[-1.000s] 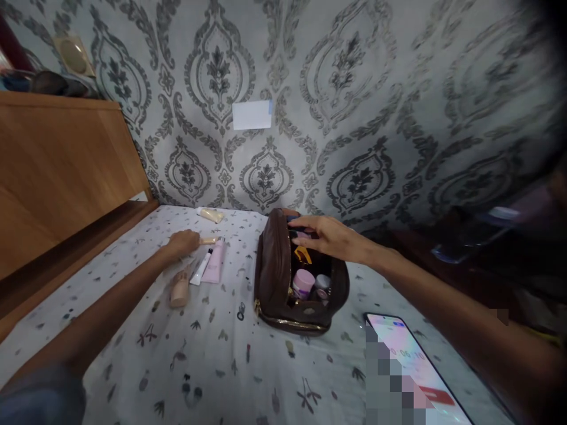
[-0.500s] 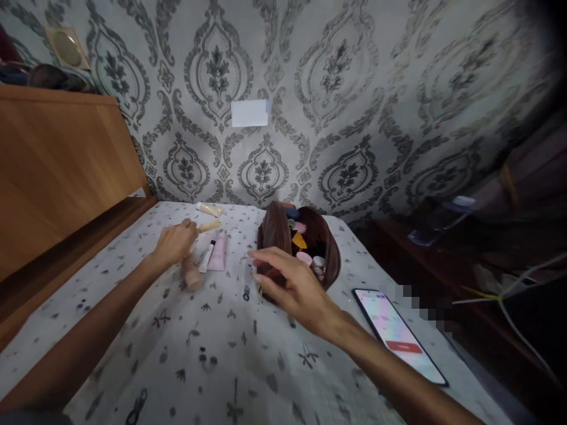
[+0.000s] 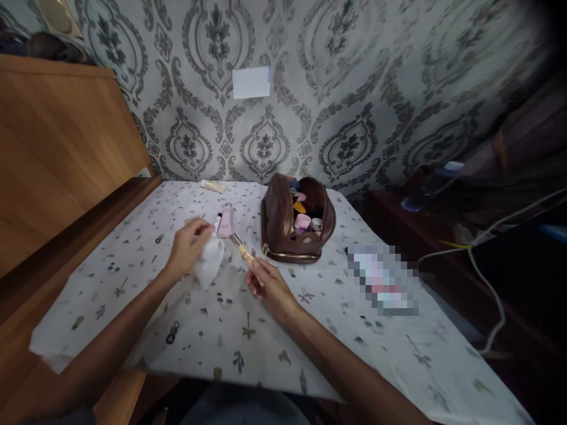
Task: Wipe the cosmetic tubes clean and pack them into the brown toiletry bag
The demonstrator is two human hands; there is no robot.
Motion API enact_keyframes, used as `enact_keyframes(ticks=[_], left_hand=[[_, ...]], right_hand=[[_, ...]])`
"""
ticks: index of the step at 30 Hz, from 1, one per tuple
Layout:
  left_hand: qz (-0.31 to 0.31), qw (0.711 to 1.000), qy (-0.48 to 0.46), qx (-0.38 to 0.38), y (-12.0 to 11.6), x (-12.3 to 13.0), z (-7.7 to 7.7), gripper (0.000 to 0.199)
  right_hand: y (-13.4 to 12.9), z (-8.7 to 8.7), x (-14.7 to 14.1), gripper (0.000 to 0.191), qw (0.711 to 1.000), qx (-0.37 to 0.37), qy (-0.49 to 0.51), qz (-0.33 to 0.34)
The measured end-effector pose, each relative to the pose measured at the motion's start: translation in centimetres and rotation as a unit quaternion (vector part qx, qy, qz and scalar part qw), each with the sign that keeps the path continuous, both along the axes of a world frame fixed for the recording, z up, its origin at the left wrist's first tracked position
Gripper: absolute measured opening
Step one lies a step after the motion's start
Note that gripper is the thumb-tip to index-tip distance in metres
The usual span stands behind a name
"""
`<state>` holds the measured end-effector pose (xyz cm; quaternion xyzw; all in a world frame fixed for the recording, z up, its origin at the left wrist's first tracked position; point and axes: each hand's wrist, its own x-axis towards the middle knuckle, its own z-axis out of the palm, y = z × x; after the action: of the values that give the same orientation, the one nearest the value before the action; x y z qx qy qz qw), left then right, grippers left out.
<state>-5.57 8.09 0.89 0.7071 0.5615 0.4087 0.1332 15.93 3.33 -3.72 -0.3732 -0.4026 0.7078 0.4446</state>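
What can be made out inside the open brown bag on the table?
Inside the brown bag sit a pink-lidded jar, a silvery-topped item and something yellow. The dark bottom is hidden beneath them and behind the bag's front wall.

Head cam only: looks fwd & down from wearer's end, table in mid-view.

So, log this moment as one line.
left hand: holds blurred white item | right hand: holds slim beige item | brown bag: open, holding containers | pink tube: on cloth
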Motion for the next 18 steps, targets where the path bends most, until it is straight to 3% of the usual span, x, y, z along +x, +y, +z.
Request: enact_keyframes(ticks=[3, 5, 8, 11, 13, 15, 18], left_hand=[[0.113, 0.963, -0.241, -0.042, 1.0, 0.5, -1.1, 0.032], [0.097, 0.948, -0.299, -0.053, 0.7, 2.0, -1.8, 0.031], [-0.006, 0.965, -0.253, -0.074, -0.9, 4.6, -2.4, 0.030], [-0.055, 0.987, -0.132, -0.069, -2.3, 5.6, -2.2, 0.032], [-0.054, 0.990, -0.097, -0.090, -2.4, 5.4, -1.9, 0.037], [-0.045, 0.981, -0.122, -0.143, -2.1, 4.9, -1.8, 0.041], [-0.027, 0.962, -0.183, -0.198, -1.5, 4.2, -2.2, 0.046]], right_hand=[[-0.8, -0.3, -0.7, 0.047, 1.000, -0.003, 0.027, 0.007], [-1.1, -0.4, -1.1, 0.047, 0.999, 0.014, 0.016, 0.025], [-1.5, -0.9, -1.1, 0.047, 0.998, 0.043, -0.024, 0.049], [-1.6, -1.5, -0.3, 0.045, 0.986, 0.113, -0.101, 0.063], [-1.6, -1.6, 0.4, 0.043, 0.959, 0.209, -0.180, 0.057], [-1.6, -1.7, 1.0, 0.040, 0.916, 0.303, -0.258, 0.044], [-1.6, -1.8, 1.3, 0.041, 0.868, 0.372, -0.328, 0.026]])
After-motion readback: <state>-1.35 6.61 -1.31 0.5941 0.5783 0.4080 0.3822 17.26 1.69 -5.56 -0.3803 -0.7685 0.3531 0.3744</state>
